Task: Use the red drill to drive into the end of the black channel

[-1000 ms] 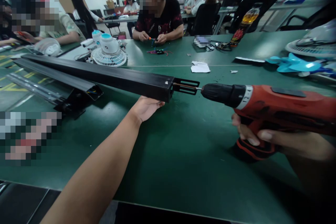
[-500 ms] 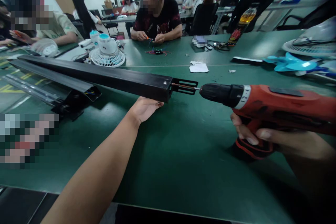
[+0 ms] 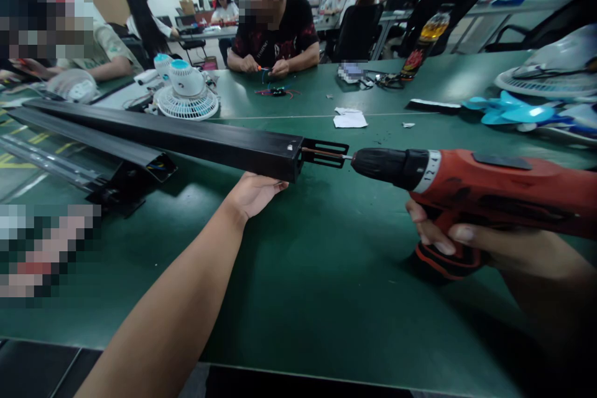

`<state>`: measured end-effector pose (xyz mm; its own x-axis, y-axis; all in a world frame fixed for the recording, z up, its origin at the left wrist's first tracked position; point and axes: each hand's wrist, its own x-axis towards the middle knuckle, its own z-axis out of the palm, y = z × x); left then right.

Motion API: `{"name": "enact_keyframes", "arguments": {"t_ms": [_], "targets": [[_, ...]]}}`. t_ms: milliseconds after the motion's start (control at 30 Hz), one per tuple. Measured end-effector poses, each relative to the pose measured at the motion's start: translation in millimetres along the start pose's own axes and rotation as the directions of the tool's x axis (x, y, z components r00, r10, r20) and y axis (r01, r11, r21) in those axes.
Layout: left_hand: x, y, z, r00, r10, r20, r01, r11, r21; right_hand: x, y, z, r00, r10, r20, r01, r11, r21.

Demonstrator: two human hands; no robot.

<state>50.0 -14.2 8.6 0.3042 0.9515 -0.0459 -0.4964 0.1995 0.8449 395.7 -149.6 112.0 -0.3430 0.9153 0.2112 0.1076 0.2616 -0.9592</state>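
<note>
My left hand (image 3: 260, 193) grips a long black rectangular tube (image 3: 209, 140) from below, near its right end; most of its fingers are hidden behind the tube. A flat black slotted bracket (image 3: 325, 152) sticks out of that end. In my right hand (image 3: 466, 239) is a red and black cordless drill (image 3: 504, 183), held by its handle and pointing left. A thin metal bit (image 3: 346, 157) runs from the drill's chuck (image 3: 377, 165) along the bracket toward the tube's open end. Where the bit's tip ends inside the tube, I cannot see.
A second black profile (image 3: 93, 137) lies left of the tube on the green table (image 3: 308, 298). Beyond stand a white fan part (image 3: 186, 96), white paper (image 3: 349, 119), blue fan blades (image 3: 517, 109) and a bottle (image 3: 424, 43). A person (image 3: 275, 31) works across the table.
The whole view has shifted slightly, so everything appears a little farther left. Both hands keep their hold, and the drill stays lined up with the tube's end.
</note>
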Motion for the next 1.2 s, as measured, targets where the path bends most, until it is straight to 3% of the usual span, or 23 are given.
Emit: {"name": "enact_keyframes", "arguments": {"t_ms": [1200], "targets": [[0.0,-0.3,1.2,1.000,-0.016,0.001,0.016,1.000,0.016,1.2,-1.8,2.2,0.999,-0.002,-0.035,0.002,1.000,0.000]]}}
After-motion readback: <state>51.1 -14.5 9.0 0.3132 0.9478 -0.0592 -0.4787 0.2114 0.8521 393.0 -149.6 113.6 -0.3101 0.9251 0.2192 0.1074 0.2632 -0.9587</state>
